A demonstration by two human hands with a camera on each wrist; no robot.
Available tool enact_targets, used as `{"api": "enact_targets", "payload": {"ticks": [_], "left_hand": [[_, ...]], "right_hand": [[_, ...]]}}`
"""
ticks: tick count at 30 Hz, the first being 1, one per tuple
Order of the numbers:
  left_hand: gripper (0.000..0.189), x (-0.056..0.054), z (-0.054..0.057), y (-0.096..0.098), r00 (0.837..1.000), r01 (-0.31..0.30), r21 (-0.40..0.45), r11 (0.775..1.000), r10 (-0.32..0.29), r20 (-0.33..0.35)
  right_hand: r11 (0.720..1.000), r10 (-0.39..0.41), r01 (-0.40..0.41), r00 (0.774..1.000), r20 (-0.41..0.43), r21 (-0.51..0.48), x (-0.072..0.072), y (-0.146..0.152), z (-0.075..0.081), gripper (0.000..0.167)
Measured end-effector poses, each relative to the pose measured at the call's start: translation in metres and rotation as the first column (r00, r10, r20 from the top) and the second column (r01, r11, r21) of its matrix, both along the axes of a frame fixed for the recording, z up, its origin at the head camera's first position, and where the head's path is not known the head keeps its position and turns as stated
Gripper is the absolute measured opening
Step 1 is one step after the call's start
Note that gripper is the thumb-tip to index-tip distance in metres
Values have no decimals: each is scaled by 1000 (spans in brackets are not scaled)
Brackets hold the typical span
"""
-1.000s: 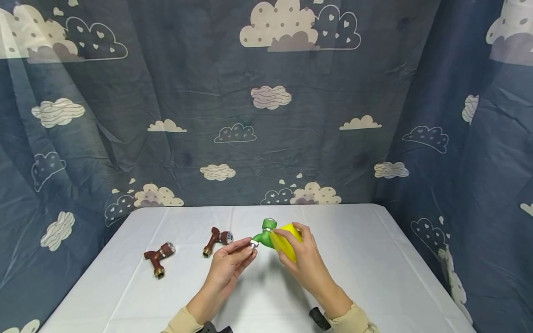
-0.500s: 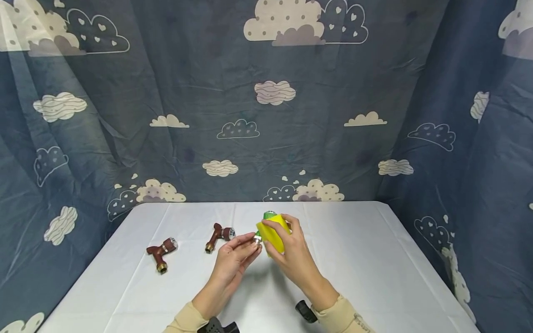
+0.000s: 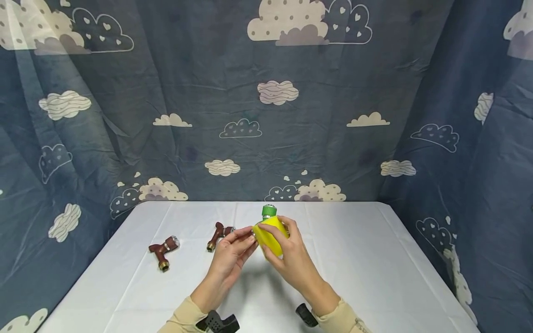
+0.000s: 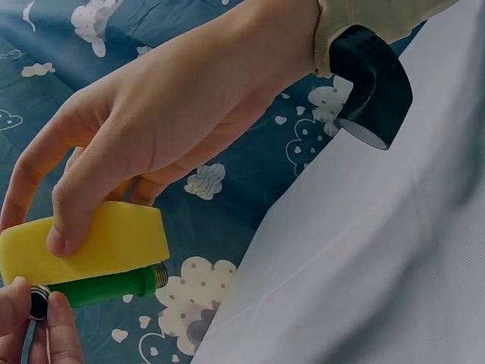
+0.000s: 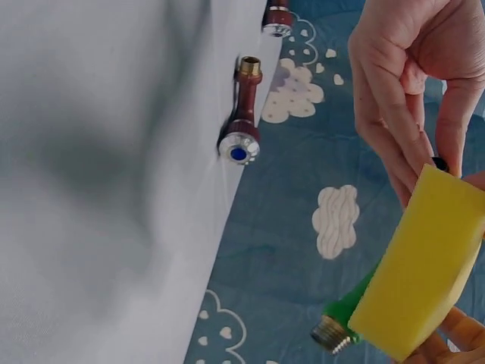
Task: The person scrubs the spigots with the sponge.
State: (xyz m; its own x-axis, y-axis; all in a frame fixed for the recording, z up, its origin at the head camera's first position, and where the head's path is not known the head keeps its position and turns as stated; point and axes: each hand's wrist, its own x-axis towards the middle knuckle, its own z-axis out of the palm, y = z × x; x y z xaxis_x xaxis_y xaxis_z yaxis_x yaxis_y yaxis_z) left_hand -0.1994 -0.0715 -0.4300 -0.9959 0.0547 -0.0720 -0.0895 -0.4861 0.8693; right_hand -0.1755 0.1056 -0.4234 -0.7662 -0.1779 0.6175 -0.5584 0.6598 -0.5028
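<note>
A green tap [image 3: 269, 211] with a ribbed green knob is held up over the table. My left hand [image 3: 228, 261] pinches its metal spout end between thumb and fingers. My right hand [image 3: 299, 259] grips a yellow sponge [image 3: 269, 237] against the tap's body, covering most of it in the head view. In the left wrist view the green tap body [image 4: 106, 288] runs along the sponge's lower edge, ending in a metal thread. The right wrist view shows that threaded end [image 5: 332, 334] poking out beyond the sponge.
Two brown-red taps with brass ends lie on the white table [image 3: 354, 277] to the left: one nearer [image 3: 164, 252], one farther [image 3: 215, 237], just beyond my left hand. A dark blue cloud-print curtain [image 3: 200, 92] hangs behind and at both sides.
The sponge has moved left along the tap, from beside its body to over it, close to the left fingertips. The left hand keeps its pinch on the spout end.
</note>
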Motion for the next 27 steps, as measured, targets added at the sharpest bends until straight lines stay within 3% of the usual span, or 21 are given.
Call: {"api": "enact_targets", "payload": {"ticks": [14,27], "left_hand": [[26,-2,0,1,1000,-7,40,999,7,4],[32,5,-3,4,998,68,22,997,-69,13]], "right_hand": [[997,-72,74,996,-46,37,-2,24,-13,54],[986,-104,107,994,29,-128,-12,21,-11,44]]}}
